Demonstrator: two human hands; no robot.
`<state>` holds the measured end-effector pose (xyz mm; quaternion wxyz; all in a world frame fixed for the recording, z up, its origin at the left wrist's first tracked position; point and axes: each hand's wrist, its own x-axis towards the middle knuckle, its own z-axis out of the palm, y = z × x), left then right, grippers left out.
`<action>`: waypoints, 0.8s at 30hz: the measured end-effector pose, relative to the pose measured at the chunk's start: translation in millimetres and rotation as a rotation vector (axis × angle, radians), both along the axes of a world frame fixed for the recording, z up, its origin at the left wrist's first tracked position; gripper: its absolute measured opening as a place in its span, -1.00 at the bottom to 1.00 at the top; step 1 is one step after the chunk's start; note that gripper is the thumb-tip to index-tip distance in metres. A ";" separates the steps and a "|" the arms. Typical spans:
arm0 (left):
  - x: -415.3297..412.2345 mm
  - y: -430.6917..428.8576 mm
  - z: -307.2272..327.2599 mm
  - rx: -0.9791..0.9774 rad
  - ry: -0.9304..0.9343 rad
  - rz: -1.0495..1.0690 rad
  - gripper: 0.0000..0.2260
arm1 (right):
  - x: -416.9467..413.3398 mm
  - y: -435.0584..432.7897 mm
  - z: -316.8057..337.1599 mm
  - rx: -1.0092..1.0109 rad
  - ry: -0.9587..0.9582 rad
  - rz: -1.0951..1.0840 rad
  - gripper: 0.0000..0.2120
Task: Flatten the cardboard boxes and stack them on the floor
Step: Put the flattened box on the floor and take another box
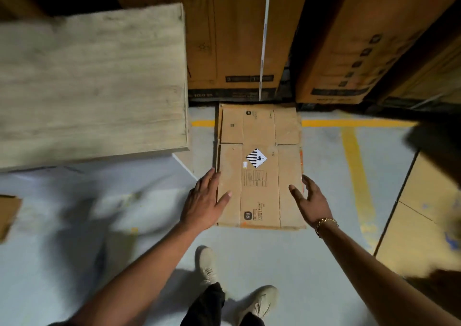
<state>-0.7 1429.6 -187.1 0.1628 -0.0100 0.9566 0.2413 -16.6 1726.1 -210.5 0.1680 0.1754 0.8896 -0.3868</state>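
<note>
A flattened brown cardboard box (259, 166) lies on the grey floor in front of me, on top of other flat cardboard whose edges show at its left side. It carries a black-and-white diamond label. My left hand (205, 198) is at the box's left edge, fingers spread, thumb lying on the cardboard. My right hand (310, 199) hovers at the right edge, fingers apart, with a gold bracelet on the wrist. Neither hand grips anything.
A wooden tabletop (92, 84) stands at the left. Tall cardboard cartons (237, 39) stand behind the stack, with more cartons (424, 216) at the right. Yellow floor lines (356, 166) run beside the stack. My shoes (207, 266) are just behind it.
</note>
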 end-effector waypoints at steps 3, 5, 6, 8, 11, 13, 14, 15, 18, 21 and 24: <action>16.5 -45.0 71.0 0.002 0.089 0.064 -0.39 | 8.5 -40.8 65.1 -0.026 0.052 0.072 -0.38; 28.9 -84.2 112.8 0.012 0.147 0.135 -0.40 | 19.8 -73.6 97.5 -0.053 0.086 0.139 -0.40; 34.0 -106.8 131.2 0.015 0.172 0.175 -0.40 | 24.4 -92.7 112.5 -0.062 0.109 0.172 -0.41; 46.9 -156.3 163.2 0.023 0.215 0.258 -0.39 | 28.8 -135.8 140.6 -0.081 0.136 0.202 -0.43; 72.6 -238.0 200.5 0.043 0.265 0.373 -0.28 | 30.3 -212.5 173.9 -0.122 0.169 0.233 -0.45; 89.2 -294.3 218.4 0.044 0.309 0.428 -0.23 | 28.6 -269.2 191.2 -0.141 0.209 0.273 -0.44; 98.5 -322.3 227.1 0.041 0.328 0.447 -0.23 | 27.7 -298.6 199.4 -0.150 0.226 0.294 -0.43; 108.3 -349.3 235.4 0.037 0.343 0.465 -0.25 | 26.4 -327.4 207.0 -0.167 0.239 0.319 -0.43; 139.3 -428.9 252.9 0.015 0.382 0.519 -0.33 | 22.7 -414.2 229.9 -0.222 0.256 0.394 -0.41; 169.9 -497.3 265.0 0.016 0.419 0.609 -0.33 | 20.7 -496.1 247.1 -0.248 0.289 0.491 -0.42; 198.8 -554.1 266.7 0.003 0.439 0.709 -0.39 | 21.0 -570.3 259.2 -0.274 0.314 0.592 -0.45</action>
